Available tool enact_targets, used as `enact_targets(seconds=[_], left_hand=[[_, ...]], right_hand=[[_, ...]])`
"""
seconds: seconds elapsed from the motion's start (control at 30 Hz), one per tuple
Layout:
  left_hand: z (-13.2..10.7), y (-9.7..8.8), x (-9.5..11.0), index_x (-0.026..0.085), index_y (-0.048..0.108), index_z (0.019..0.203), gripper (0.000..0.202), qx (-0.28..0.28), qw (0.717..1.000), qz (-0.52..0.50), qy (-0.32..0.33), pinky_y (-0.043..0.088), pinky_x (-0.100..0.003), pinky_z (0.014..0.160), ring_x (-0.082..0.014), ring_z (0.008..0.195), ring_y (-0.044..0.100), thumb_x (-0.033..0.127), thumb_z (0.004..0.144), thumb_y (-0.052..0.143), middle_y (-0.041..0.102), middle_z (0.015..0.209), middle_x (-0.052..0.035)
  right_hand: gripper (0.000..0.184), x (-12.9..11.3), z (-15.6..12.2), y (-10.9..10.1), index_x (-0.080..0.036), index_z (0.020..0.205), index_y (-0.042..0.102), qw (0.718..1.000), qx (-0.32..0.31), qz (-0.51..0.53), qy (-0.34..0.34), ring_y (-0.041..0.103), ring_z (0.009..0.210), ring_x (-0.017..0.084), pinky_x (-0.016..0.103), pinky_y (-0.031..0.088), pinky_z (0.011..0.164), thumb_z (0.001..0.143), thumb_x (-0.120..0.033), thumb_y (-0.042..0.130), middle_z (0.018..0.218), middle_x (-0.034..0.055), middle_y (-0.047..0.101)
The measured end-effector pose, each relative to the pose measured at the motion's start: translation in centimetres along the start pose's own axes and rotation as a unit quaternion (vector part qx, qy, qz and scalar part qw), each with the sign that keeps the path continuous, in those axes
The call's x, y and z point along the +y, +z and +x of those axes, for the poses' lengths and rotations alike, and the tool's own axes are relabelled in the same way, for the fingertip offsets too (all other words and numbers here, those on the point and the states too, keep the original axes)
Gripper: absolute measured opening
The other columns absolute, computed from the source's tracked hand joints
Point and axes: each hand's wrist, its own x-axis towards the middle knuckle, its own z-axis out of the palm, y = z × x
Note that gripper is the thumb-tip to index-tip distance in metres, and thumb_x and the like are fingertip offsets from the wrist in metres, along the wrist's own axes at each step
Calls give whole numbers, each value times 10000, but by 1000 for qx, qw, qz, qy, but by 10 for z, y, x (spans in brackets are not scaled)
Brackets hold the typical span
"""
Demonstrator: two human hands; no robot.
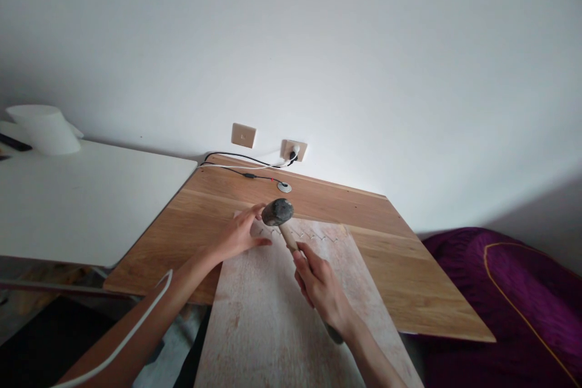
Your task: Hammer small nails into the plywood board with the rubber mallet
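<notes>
My right hand (321, 282) is wrapped round the wooden handle of a mallet (278, 213) with a dark, rounded head. The mallet head is over the far end of a pale, worn wooden board (273, 321). Beside the head, my left hand (240, 231) rests at the board's far left corner, thumb and fingers apart. The mallet head partly covers its fingertips. A zigzag row of small, thin nails (313, 235) runs across the far end of the board, some of it behind the mallet.
Under the board is a brown wooden table (391, 273). Cables (248, 175) run along its back to a wall socket (293, 150); a second wall plate (244, 135) is nearby. A white table (113, 188) with a white container (45, 127) stands left. Purple cloth (513, 303) lies right.
</notes>
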Motion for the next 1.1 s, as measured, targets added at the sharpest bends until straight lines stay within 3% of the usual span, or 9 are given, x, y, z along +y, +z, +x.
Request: enact_targets(seconds=[0.17, 0.27, 0.37, 0.43, 0.53, 0.63, 0.8, 0.97, 1.1], left_hand=[[1, 2, -2, 268, 503, 1442, 893, 17, 1000, -12, 16, 479, -465, 1088, -316, 1235, 630, 391, 672, 938, 638, 1390, -106], [1, 1, -1, 261, 491, 1447, 869, 2, 1000, -17, 14, 505, -458, 1028, -294, 1137, 664, 423, 708, 919, 681, 1285, -96], [0, -1, 0, 256, 488, 1448, 819, -10, 1000, -10, 9, 494, -460, 1027, -288, 1128, 664, 468, 761, 880, 695, 1235, -93], [0, -2, 0, 256, 475, 1458, 783, -15, 1000, -8, 11, 482, -466, 1042, -286, 1146, 658, 492, 806, 840, 693, 1245, -101], [-1, -2, -2, 265, 449, 1474, 770, -18, 1000, -8, 19, 478, -477, 1056, -280, 1166, 654, 524, 841, 802, 687, 1262, -102], [-2, 0, -5, 272, 449, 1470, 760, -13, 1000, -10, 22, 486, -479, 1051, -276, 1161, 658, 537, 847, 793, 688, 1254, -96], [-1, 1, -9, 261, 460, 1452, 700, -14, 1000, -8, 27, 500, -476, 1028, -263, 1124, 678, 530, 880, 758, 701, 1238, -96], [-1, 0, -8, 259, 493, 1418, 638, -6, 1000, -1, 22, 531, -458, 996, -261, 1127, 688, 508, 888, 745, 715, 1210, -85], [-1, 1, -7, 238, 518, 1389, 579, -3, 1000, 7, 19, 534, -459, 996, -258, 1113, 691, 481, 907, 728, 723, 1192, -84]], right_hand=[[542, 9, 1, 3, -154, 1156, 652, 998, -23, -45, -27, 391, 489, 96, 221, 252, 453, 1047, -619, 395, 569, -74, 418], [608, 10, -5, -3, -149, 1213, 619, 1000, -20, 0, 21, 384, 435, 87, 206, 260, 405, 1015, -676, 392, 575, -81, 435], [642, 7, -19, -12, -168, 1198, 605, 992, -20, 94, 79, 409, 398, 64, 198, 279, 350, 933, -739, 481, 738, -29, 577], [598, 7, -30, -19, -178, 1124, 623, 987, 0, 134, 93, 427, 399, 53, 196, 297, 343, 897, -726, 554, 819, -3, 613], [596, 20, -48, -25, -175, 1076, 638, 984, 57, 135, 103, 405, 367, 66, 205, 337, 347, 855, -728, 611, 651, -46, 543], [699, 43, -68, -29, -186, 1144, 653, 973, 132, 143, 127, 378, 329, 87, 232, 331, 306, 785, -786, 641, 582, -64, 499], [767, 67, -100, -33, -230, 1269, 622, 938, 208, 221, 167, 451, 363, 103, 252, 374, 315, 775, -816, 655, 749, -3, 639], [698, 71, -113, -34, -196, 1142, 663, 938, 185, 212, 202, 538, 384, 164, 274, 440, 389, 827, -815, 602, 538, -17, 593], [666, 68, -107, -34, -214, 1120, 667, 947, 179, 192, 186, 639, 456, 192, 283, 476, 433, 795, -795, 658, 668, -1, 676]])
